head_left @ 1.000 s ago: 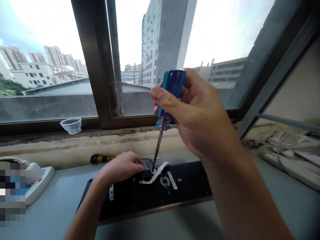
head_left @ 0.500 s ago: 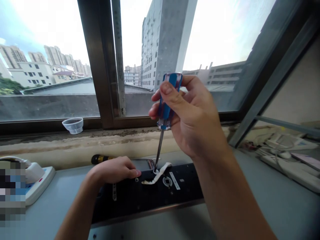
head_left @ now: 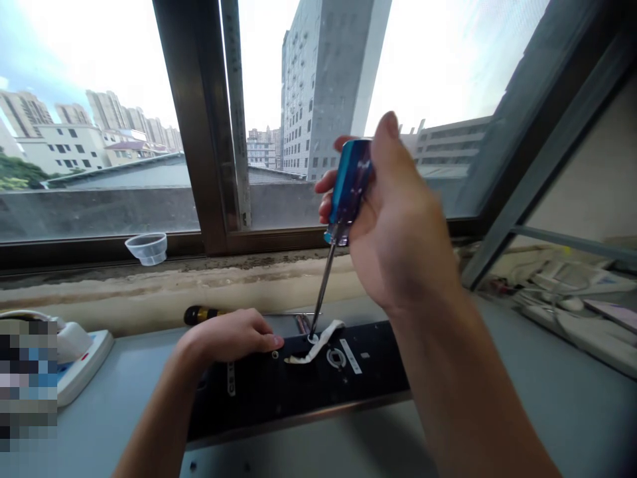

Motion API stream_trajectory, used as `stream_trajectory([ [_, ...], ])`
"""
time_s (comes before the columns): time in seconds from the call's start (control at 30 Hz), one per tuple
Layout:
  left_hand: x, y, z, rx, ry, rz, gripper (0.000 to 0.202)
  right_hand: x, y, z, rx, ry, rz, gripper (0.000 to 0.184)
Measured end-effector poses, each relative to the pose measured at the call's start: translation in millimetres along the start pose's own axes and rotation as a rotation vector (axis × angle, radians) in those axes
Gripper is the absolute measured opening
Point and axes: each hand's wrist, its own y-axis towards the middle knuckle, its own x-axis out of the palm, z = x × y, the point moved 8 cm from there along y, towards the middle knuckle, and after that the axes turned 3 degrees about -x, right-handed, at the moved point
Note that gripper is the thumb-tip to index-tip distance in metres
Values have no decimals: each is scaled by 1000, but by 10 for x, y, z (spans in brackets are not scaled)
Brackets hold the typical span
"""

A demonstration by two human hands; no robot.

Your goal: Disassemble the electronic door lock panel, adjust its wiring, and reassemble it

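Screwdriver [head_left: 351, 182] with blue handle stands tilted, its tip down on the black panel [head_left: 298, 392] beside a white strip [head_left: 321, 342]. Right hand [head_left: 398, 226] has its fingers closed round the handle. Left hand [head_left: 233, 338] rests on the panel, fingers loosely bent, clasping nothing. Panel lies flat on the grey bench [head_left: 547, 411] below the window. White labels [head_left: 351, 355] on the panel carry print too small to read. Second screwdriver [head_left: 199, 314] lies partly hidden behind the left hand; the view's left edge is pixelated

A screwdriver [head_left: 344, 196] with a clear blue handle is standing nearly upright, its tip resting on a long black panel [head_left: 308, 388]. The panel is lying flat on the grey surface [head_left: 557, 411], a white strip [head_left: 322, 338] curling beside the tip.
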Motion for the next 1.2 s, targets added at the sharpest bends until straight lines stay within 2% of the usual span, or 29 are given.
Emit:
stream_trajectory([
  [0.1,2,3,-2,0,-2,-4,37,18,9,-15,-29,17,-51,24],
  [0.3,-6,4,-27,-12,-11,2,38,-30,6,10,-18,52,13,20],
  [0.4,-2,4,-25,-11,-5,-2,37,6,1,48,11,41,-22,28],
  [0.47,-2,5,-21,-11,-3,1,36,35,-7,51,-1,32,-37,27],
  [0.53,-3,6,-19,-13,-5,3,35,51,-21,39,-27,36,-24,24],
  [0.6,-2,8,-19,-14,-4,3,37,52,-34,35,-30,44,6,32],
  [0.67,0,10,-18,-12,-2,1,38,48,-39,38,-16,22,16,31],
  [0.83,0,11,-18,-6,6,1,39,77,-28,84,47,-31,-85,34],
  [0.97,3,18,-23,-3,14,-3,40,101,-41,36,-26,-22,-74,18],
  [1.13,-6,30,-32,2,-11,7,37,111,-52,12,-37,-6,-47,18],
  [1.2,-13,26,-34,3,-26,15,37,99,-46,16,-29,-29,-50,28],
])
